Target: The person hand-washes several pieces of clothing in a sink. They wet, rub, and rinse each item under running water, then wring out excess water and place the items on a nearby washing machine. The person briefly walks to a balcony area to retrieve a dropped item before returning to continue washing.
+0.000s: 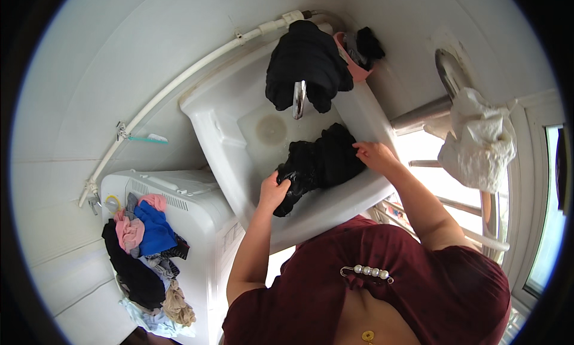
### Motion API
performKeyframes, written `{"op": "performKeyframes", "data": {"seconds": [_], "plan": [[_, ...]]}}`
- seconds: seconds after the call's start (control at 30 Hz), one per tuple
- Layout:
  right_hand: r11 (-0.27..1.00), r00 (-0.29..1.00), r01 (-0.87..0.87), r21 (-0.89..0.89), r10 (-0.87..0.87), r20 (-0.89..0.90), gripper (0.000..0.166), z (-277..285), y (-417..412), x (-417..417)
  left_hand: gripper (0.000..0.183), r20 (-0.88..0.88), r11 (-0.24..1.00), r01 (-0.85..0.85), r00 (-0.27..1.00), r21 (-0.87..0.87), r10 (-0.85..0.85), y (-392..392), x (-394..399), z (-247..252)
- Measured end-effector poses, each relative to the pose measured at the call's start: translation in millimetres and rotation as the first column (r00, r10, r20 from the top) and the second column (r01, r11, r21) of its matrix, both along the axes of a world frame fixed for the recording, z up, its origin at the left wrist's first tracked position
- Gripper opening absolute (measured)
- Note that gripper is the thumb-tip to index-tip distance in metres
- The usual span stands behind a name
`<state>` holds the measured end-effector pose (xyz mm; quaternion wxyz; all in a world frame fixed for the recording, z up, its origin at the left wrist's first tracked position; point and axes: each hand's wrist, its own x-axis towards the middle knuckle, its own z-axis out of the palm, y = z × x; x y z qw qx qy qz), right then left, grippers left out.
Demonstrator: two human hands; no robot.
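A wet black garment (318, 163) lies bunched across the near side of a white sink basin (210, 139) that holds some cloudy water. My left hand (274, 190) grips the garment's left end, thumb on top. At its right end, my right hand (376, 156) touches or grips the cloth near the basin's right wall; how far the fingers close on it is hard to see. Another black garment (305, 62) hangs over the metal faucet (299, 101), whose spout sticks out below the cloth.
Left stands a white washing machine (202, 219) with a heap of mixed clothes (154, 228) on top. A pink container (358, 71) with dark cloth sits at the basin's back right corner. A white plastic bag (480, 143) hangs at right by metal bars. A white pipe (179, 80) follows the wall.
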<state>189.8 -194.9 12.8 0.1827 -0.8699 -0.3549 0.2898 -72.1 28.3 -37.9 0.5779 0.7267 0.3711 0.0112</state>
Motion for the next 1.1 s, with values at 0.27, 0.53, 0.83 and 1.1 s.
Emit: {"op": "performKeyframes", "data": {"seconds": [0.27, 0.53, 0.83, 1.1], "plan": [[0.869, 0.885, -0.391, 0.304, 0.265, 0.383, 0.064, -10, 61, -31, 0.030, 0.434, 0.986, 0.161, 0.892, -0.042, -0.128, 5, 27, 181], [0.848, 0.756, 0.300, 0.436, 0.067, -0.651, 0.041, 28, 73, -25, 0.037, 0.665, 0.952, 0.040, 0.725, -0.305, 0.182, 32, 19, 211], [0.532, 0.250, 0.819, 0.214, 0.005, -0.968, 0.051, 71, 62, -30, 0.057, -0.388, 0.893, 0.184, 0.922, 0.410, -0.011, 75, 1, 84], [0.611, -0.124, 0.766, -0.199, -0.164, -0.979, 0.038, 103, 109, -81, 0.074, -0.185, 0.839, 0.500, 0.865, 0.214, -0.467, -64, 12, -18]]}}
